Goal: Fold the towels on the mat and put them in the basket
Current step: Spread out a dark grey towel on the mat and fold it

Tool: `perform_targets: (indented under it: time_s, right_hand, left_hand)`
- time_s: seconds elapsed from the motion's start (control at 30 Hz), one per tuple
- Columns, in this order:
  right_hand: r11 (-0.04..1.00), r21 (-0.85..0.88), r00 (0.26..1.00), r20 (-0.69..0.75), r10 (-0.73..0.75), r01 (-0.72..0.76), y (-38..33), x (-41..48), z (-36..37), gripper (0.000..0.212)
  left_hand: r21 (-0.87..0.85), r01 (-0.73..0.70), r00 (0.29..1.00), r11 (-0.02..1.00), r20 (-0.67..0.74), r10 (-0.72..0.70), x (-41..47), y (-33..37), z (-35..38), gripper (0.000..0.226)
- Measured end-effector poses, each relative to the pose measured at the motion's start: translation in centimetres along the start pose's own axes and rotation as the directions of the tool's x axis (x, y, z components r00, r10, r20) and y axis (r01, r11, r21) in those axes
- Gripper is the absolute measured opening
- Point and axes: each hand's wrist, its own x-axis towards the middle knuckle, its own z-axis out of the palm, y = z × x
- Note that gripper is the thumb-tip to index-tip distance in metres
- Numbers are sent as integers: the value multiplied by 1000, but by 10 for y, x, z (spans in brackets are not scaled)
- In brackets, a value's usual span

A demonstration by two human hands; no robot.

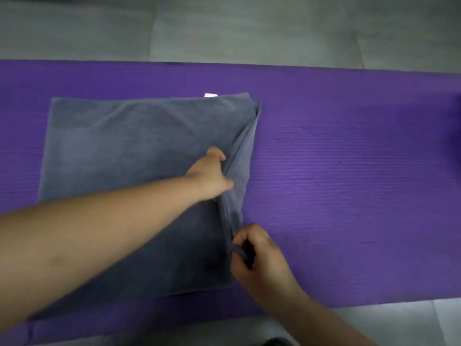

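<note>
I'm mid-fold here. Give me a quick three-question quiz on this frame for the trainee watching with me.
1. True or false: the grey towel lies on the purple mat.
2. Which side of the towel do the left hand and the right hand hold? A) its left side B) its right side C) its far side
3. Fill in: the white tag shows at the towel's ____ edge.
Key: 1 true; 2 B; 3 far.
</note>
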Motion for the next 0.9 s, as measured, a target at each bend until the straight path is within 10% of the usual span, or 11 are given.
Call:
perform_targets:
  time_s: [0.2, 0.47, 0.7, 0.9]
  right_hand:
    - [894, -163, 845, 431, -316, 417, -69, 48, 80, 17]
    - [870, -326, 685, 729, -18, 370, -126, 59, 201, 23]
    - [869, -446, 918, 397, -22, 214, -112, 28, 275, 19]
    - [788, -565, 959, 262, -109, 244, -103, 7, 276, 24]
  left_hand:
    - [-34, 116, 991, 993, -62, -118, -40, -124, -87, 59]
    - [-337, 299, 946, 893, -17, -323, -69, -271, -111, 20]
    - [-285, 184, 964, 941, -133, -229, -33, -263, -121, 29]
    - [-310, 83, 940, 947, -292, -178, 12, -237, -152, 22]
